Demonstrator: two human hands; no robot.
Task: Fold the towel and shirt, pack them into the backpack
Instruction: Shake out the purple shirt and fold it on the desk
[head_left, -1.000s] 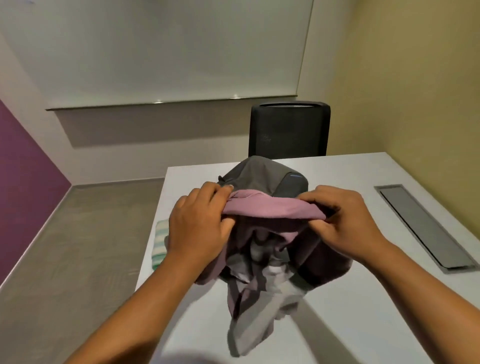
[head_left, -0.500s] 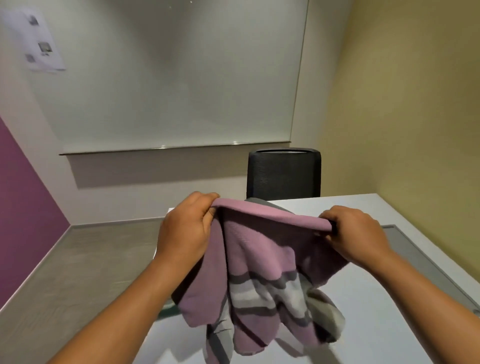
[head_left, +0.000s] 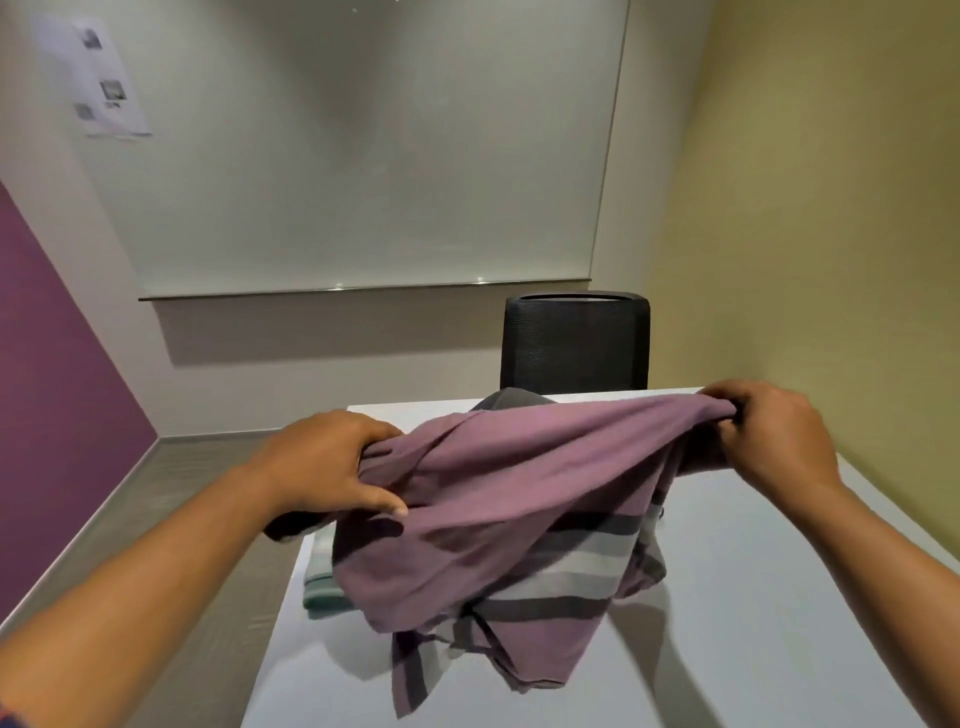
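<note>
Shirt (head_left: 509, 499) stretched between my two hands, lifted above the desk (head_left: 753, 597): that is where things stand. My left hand (head_left: 327, 462) grips a bunch of the mauve cloth at one end, fingers curled over it and thumb laid along the front. My right hand (head_left: 769, 441) pinches the other end into a tight gather. Between them the top edge runs fairly taut, while the grey and pale striped lower part hangs loose and twisted, its tail just above the desk or brushing it; I cannot tell which.

As I judge it, the shirt has no fold in it yet. I am only spreading it out to find its shape. The towel (head_left: 322, 582), pale green with light stripes, lies at the left edge of the desk, partly hidden behind the hanging shirt. What shows of it looks like a neat flat stack, so I take that half of the folding as done. The backpack (head_left: 506, 400) stands behind the shirt, only its grey top peeking over the cloth. Whether it is unzipped I cannot see. Nothing seems packed so far. Left to do: fold the shirt, then put both pieces in the bag.

No brand or label shows on the shirt, towel or backpack. A sheet of paper (head_left: 101, 78) on the wall beside the whiteboard (head_left: 363, 156) carries small printed pictures and lines, too blurred to read. A dark chair (head_left: 574, 343) stands at the far side of the desk.
</note>
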